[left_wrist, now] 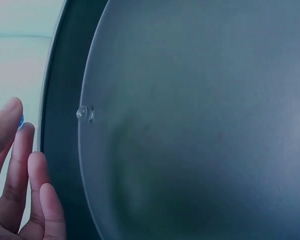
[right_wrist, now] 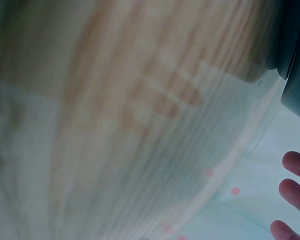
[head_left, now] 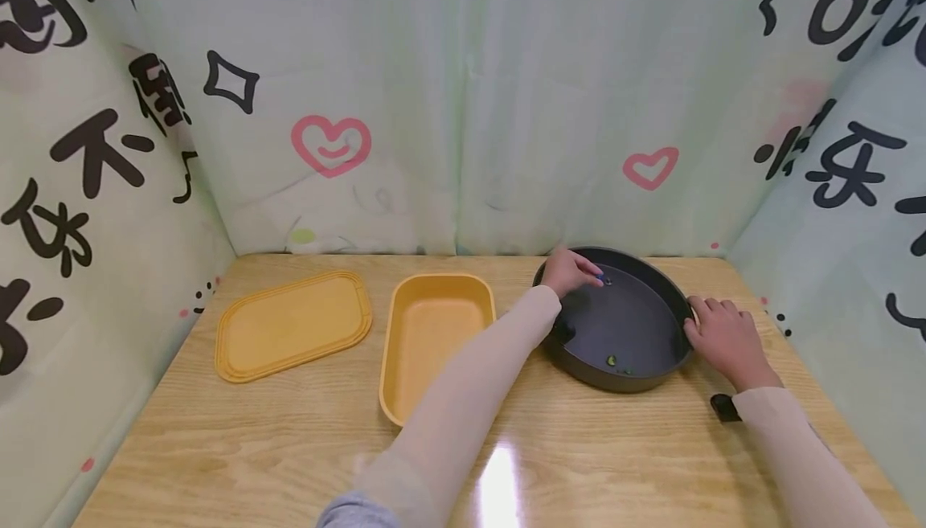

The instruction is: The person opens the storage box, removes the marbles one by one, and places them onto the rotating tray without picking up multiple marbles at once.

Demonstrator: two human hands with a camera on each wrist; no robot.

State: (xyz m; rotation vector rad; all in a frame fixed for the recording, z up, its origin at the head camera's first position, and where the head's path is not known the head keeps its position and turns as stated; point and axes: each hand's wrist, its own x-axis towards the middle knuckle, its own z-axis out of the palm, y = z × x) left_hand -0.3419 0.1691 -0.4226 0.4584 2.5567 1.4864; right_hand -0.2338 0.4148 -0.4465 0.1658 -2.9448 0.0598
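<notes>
My left hand (head_left: 571, 271) is over the far left rim of a round dark pan (head_left: 637, 315). Its thumb and fingers pinch a small blue bead (left_wrist: 21, 121), mostly hidden behind the thumb in the left wrist view. Just below these fingers, a clear glass bead (left_wrist: 83, 114) lies inside the pan by the wall. Small yellow-green beads (head_left: 612, 360) lie near the pan's front edge. At the pan's right side, my right hand (head_left: 727, 339) rests against the rim with its fingers extended; in the right wrist view several separate fingertips (right_wrist: 294, 192) show.
A yellow rectangular container (head_left: 401, 327) stands left of the pan, partly covered by my left forearm. Farther left, a matching yellow lid (head_left: 292, 327) lies flat on the wooden table (head_left: 239, 448). Printed curtains (head_left: 405, 214) enclose the back and both sides.
</notes>
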